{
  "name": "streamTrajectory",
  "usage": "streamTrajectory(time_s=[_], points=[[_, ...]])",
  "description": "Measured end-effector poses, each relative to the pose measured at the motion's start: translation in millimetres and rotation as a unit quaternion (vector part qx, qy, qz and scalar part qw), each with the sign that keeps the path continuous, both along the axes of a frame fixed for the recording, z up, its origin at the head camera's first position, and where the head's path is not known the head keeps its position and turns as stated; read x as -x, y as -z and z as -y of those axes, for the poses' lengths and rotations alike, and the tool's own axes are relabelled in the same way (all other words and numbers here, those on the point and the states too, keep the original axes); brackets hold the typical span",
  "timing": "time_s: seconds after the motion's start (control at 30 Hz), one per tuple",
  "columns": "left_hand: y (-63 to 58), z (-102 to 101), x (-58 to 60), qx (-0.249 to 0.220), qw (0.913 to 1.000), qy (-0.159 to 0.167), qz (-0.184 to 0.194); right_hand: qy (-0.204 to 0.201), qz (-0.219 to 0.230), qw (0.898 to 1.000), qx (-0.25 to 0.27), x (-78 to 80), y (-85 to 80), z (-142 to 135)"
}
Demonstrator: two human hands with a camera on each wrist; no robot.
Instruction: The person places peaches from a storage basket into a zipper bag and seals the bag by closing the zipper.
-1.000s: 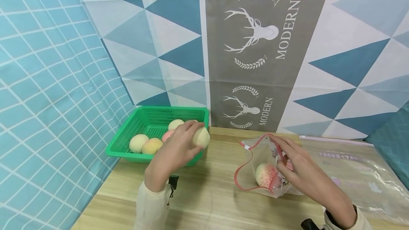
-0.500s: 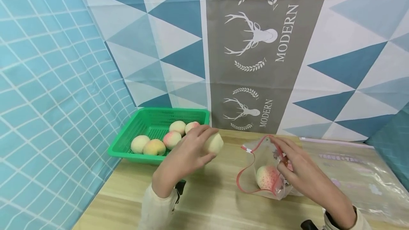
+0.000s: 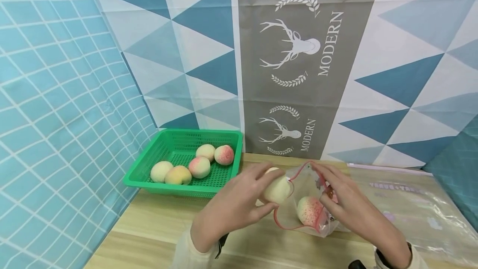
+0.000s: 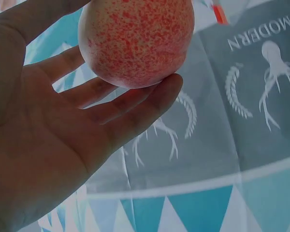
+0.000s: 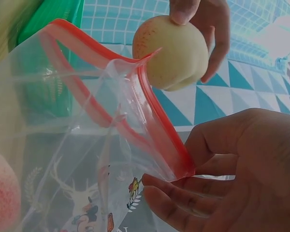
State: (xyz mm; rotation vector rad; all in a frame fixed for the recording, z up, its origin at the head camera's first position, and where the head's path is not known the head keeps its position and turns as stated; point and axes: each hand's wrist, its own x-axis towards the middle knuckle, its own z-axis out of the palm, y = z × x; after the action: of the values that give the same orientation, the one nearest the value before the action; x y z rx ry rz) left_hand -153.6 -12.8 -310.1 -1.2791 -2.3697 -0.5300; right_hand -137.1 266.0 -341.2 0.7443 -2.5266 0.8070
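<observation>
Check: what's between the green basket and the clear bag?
Head view shows the left hand there, holding a peach above the wooden table.

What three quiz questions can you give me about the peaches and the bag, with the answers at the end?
1. How many peaches lie in the green basket?
2. What does the left hand hold: A) a spoon, B) a peach, or C) a cup?
3. True or false: the right hand holds the red edge of the clear bag.

Key: 1. Five. 2. B. 3. True.
</observation>
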Motion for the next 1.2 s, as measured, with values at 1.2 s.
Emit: streamTrajectory(time_s=[1.2], points=[[41.9,-56,0.5,0.158,0.9852,0.018,-0.064,-0.007,-0.010,1.000,-0.021,-1.3,0.6,3]])
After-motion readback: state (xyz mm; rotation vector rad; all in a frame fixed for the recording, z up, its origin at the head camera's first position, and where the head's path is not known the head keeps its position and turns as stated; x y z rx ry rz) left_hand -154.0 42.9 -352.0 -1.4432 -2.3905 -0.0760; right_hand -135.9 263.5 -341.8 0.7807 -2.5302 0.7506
